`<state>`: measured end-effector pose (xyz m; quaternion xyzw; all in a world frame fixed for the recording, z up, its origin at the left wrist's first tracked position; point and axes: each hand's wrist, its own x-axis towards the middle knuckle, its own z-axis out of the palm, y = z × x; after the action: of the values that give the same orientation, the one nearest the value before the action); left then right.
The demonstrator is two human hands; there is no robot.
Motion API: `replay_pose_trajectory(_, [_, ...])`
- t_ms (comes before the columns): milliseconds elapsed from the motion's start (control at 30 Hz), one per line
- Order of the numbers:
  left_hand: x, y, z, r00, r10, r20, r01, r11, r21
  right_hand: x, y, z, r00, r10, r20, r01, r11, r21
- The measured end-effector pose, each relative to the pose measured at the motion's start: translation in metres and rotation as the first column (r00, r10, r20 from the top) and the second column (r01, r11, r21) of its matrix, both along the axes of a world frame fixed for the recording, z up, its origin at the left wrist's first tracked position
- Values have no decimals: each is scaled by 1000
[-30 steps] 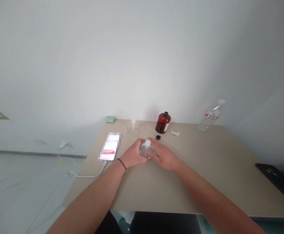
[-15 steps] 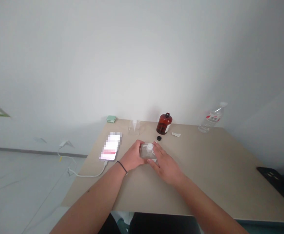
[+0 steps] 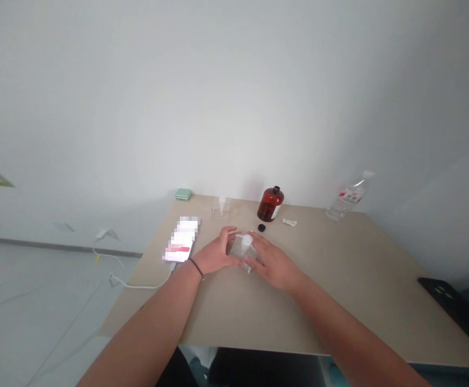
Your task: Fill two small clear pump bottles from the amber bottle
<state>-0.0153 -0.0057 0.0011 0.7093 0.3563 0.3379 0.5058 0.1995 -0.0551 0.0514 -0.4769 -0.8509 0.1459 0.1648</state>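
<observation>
A clear, square-sided plastic bottle [image 3: 238, 248] with a white cap [image 3: 247, 239] is between my two hands over the near-middle of the table. My right hand [image 3: 272, 263] is closed on its right side, thumb in front and fingers behind. Around the left side curves my left hand [image 3: 217, 252], fingers and thumb spread apart in a looser shape; the thumb tip is close to the bottle's front, and whether it touches I cannot tell. Beyond the hands lies a small black cap [image 3: 261, 228]. Behind that stands an uncapped amber bottle [image 3: 269, 205] with a white label.
A clear funnel-like piece [image 3: 221, 208] stands at the back. Left of my hands lies a lit phone [image 3: 182, 239] on a white cable [image 3: 145, 286]. Also there: a green case [image 3: 183, 194], a white scrap [image 3: 289, 222], a water bottle [image 3: 349, 198] and a black phone-case-like object [image 3: 447, 301].
The clear bottle has turned so that a corner points toward me. My left hand's fingers have loosened and spread; my right hand stays on the bottle.
</observation>
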Motion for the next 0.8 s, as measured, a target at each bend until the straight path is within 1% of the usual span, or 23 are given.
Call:
replay_pose_trajectory(100, [-2,-2,4,986,139,-86,-129,985,117,-8,-12,-2,991,-127,30,128,992,-14])
replay_pose_trajectory(167, [-1,-4,8,973,191,-127,-166,969,185,-14,-21,-6,969,-241,50,242,970,-10])
replay_pose_trajectory(200, [0,-6,10,974,182,-132,-154,967,201,-18,-25,-8,956,-287,56,288,958,-5])
replay_pose_trajectory(267, [4,-11,12,986,109,-124,-84,978,192,-24,-30,-12,934,-352,57,352,936,7])
replay_pose_trajectory(333, [10,-17,12,993,37,-109,-16,983,184,-28,-32,-14,923,-382,49,381,924,13])
replay_pose_trajectory(367, [14,-20,12,992,48,-118,-26,983,180,-28,-31,-14,922,-384,43,384,923,13])
replay_pose_trajectory(467, [25,-24,13,971,192,-143,-162,966,200,-23,-25,-12,940,-340,26,340,940,0])
replay_pose_trajectory(533, [28,-24,14,965,220,-144,-188,961,205,-14,-17,-10,968,-250,3,251,968,-13])
replay_pose_trajectory(600, [27,-22,16,970,199,-143,-170,967,188,-5,-7,-7,990,-137,-27,137,990,-28])
replay_pose_trajectory(667, [23,-20,17,975,169,-144,-143,974,175,3,4,-7,997,-41,-63,39,999,-38])
replay_pose_trajectory(800, [18,-17,18,985,103,-141,-83,986,142,10,23,-11,987,66,-148,-73,997,-38])
